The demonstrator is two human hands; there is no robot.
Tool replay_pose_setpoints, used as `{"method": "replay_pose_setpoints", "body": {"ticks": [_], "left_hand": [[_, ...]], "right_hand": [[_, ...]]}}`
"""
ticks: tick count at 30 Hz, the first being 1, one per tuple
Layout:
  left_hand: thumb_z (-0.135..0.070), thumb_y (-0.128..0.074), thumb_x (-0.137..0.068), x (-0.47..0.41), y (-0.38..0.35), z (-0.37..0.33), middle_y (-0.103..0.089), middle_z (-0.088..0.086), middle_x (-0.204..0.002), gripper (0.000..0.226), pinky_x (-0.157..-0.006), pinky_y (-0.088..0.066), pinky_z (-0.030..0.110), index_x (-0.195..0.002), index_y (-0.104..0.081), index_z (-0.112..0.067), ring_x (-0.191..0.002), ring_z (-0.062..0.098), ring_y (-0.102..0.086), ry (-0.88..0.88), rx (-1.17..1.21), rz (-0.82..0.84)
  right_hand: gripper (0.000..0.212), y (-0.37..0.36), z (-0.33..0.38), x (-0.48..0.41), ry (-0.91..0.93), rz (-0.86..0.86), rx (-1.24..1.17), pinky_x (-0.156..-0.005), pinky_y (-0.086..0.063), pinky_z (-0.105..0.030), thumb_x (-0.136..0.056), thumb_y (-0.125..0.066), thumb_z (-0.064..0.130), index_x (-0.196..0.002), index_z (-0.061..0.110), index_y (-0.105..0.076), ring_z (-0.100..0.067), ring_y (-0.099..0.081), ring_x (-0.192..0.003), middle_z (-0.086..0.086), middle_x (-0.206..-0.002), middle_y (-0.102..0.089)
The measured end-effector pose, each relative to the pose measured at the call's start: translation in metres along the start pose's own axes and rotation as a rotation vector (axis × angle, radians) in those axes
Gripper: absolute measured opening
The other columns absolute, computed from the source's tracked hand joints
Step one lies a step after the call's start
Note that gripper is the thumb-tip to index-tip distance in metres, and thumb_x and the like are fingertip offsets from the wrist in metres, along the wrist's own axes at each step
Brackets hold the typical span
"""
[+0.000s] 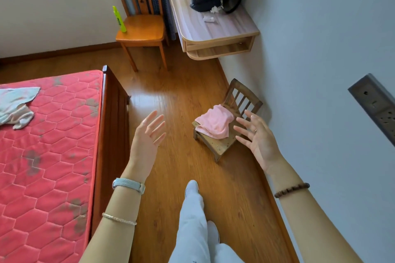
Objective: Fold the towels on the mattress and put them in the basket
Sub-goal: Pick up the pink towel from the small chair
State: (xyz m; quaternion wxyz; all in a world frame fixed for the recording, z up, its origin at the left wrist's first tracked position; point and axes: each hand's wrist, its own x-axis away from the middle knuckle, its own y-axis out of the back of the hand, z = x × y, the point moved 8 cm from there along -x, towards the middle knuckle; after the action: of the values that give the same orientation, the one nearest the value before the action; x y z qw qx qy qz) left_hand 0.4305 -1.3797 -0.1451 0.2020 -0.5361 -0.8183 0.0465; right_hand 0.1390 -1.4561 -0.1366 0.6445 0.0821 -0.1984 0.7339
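Red mattress (53, 145) bears unfolded towels (15, 104); no legible writing.

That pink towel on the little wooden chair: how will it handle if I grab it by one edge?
The pink towel lies slumped in soft folds, so it is probably floppy and will hang down. It looks light. It overhangs the small chair, so it may slide off easily.

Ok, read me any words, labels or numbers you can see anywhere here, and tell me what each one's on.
None can be read.
green bottle on the wooden chair: dark label, too blurred to read.
wall socket strip: no readable marks.
small white packet on the shelf: too small to read.
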Motion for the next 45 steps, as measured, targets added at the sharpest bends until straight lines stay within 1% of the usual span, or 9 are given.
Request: {"method": "replay_pose_setpoints", "body": {"ticks": [15, 23, 25, 27, 30, 34, 38, 41, 45], "left_hand": [[-0.043, -0.032, -0.106, -0.218, -0.055, 0.09, -0.064, -0.003, -0.133, 0.041, -0.111, -0.041, 0.041, -0.132, -0.06, -0.028, -0.129, 0.019, -0.056, 0.344, -0.123, 0.125], [-0.043, -0.047, -0.1, -0.288, -0.092, 0.209, -0.061, -0.008, -0.134, 0.028, -0.103, -0.046, 0.033, -0.122, -0.064, -0.038, -0.127, 0.015, -0.056, 0.407, -0.4, 0.291], [-0.046, -0.048, -0.096, -0.303, -0.096, 0.252, -0.057, -0.006, -0.136, 0.028, -0.097, -0.046, 0.028, -0.119, -0.064, -0.043, -0.127, 0.014, -0.053, 0.414, -0.454, 0.318], [-0.05, -0.047, -0.092, -0.315, -0.101, 0.289, -0.052, -0.005, -0.138, 0.033, -0.103, -0.044, 0.031, -0.119, -0.065, -0.047, -0.128, 0.011, -0.049, 0.424, -0.495, 0.347], [-0.04, -0.048, -0.099, -0.341, -0.104, 0.343, -0.053, -0.009, -0.138, 0.033, -0.113, -0.037, 0.039, -0.13, -0.06, -0.036, -0.13, 0.01, -0.046, 0.417, -0.51, 0.343], [-0.033, -0.05, -0.102, -0.379, -0.105, 0.406, -0.051, -0.008, -0.139, 0.035, -0.103, -0.036, 0.031, -0.137, -0.054, -0.028, -0.126, 0.01, -0.047, 0.393, -0.521, 0.275], [-0.028, -0.056, -0.1, -0.412, -0.104, 0.464, -0.052, -0.012, -0.136, 0.038, -0.108, -0.038, 0.032, -0.137, -0.054, -0.027, -0.129, 0.012, -0.048, 0.395, -0.533, 0.225], [-0.027, -0.061, -0.097, -0.422, -0.109, 0.495, -0.053, -0.011, -0.134, 0.041, -0.111, -0.037, 0.031, -0.137, -0.053, -0.025, -0.129, 0.012, -0.048, 0.417, -0.55, 0.231], [-0.027, -0.071, -0.091, -0.426, -0.118, 0.508, -0.052, -0.011, -0.133, 0.056, -0.101, -0.036, 0.024, -0.142, -0.049, -0.02, -0.125, 0.008, -0.047, 0.422, -0.556, 0.281]], "right_hand": [[0.039, 0.021, -0.047, -0.182, -0.196, -0.213, -0.072, -0.104, -0.046, -0.045, -0.102, -0.041, 0.039, -0.138, 0.025, -0.046, -0.022, -0.06, -0.118, -0.003, -0.133, -0.059], [0.028, 0.06, -0.146, -0.264, -0.353, -0.308, -0.103, -0.109, -0.041, -0.051, -0.103, -0.039, 0.038, -0.129, 0.032, -0.048, -0.024, -0.058, -0.12, -0.006, -0.138, -0.055], [0.03, 0.075, -0.181, -0.288, -0.396, -0.325, -0.112, -0.111, -0.039, -0.051, -0.103, -0.038, 0.04, -0.131, 0.032, -0.047, -0.024, -0.056, -0.122, -0.006, -0.141, -0.053], [0.039, 0.087, -0.214, -0.312, -0.436, -0.313, -0.103, -0.113, -0.035, -0.05, -0.103, -0.035, 0.045, -0.136, 0.03, -0.046, -0.025, -0.051, -0.128, -0.006, -0.144, -0.049], [0.049, 0.105, -0.265, -0.35, -0.478, -0.302, -0.07, -0.115, -0.031, -0.049, -0.101, -0.03, 0.053, -0.141, 0.03, -0.045, -0.025, -0.044, -0.135, -0.003, -0.149, -0.043], [0.056, 0.124, -0.327, -0.396, -0.501, -0.304, -0.08, -0.116, -0.028, -0.048, -0.099, -0.026, 0.059, -0.143, 0.028, -0.045, -0.023, -0.04, -0.139, -0.002, -0.152, -0.041], [0.058, 0.132, -0.376, -0.429, -0.498, -0.296, -0.112, -0.115, -0.027, -0.045, -0.099, -0.023, 0.06, -0.145, 0.029, -0.042, -0.022, -0.038, -0.14, -0.001, -0.153, -0.04], [0.057, 0.134, -0.403, -0.447, -0.507, -0.305, -0.174, -0.112, -0.033, -0.041, -0.101, -0.022, 0.057, -0.146, 0.028, -0.041, -0.021, -0.044, -0.137, -0.002, -0.148, -0.047], [0.059, 0.123, -0.418, -0.461, -0.531, -0.273, -0.176, -0.099, -0.048, -0.035, -0.099, -0.017, 0.061, -0.125, 0.032, -0.061, -0.019, -0.062, -0.116, -0.003, -0.119, -0.07]]}}
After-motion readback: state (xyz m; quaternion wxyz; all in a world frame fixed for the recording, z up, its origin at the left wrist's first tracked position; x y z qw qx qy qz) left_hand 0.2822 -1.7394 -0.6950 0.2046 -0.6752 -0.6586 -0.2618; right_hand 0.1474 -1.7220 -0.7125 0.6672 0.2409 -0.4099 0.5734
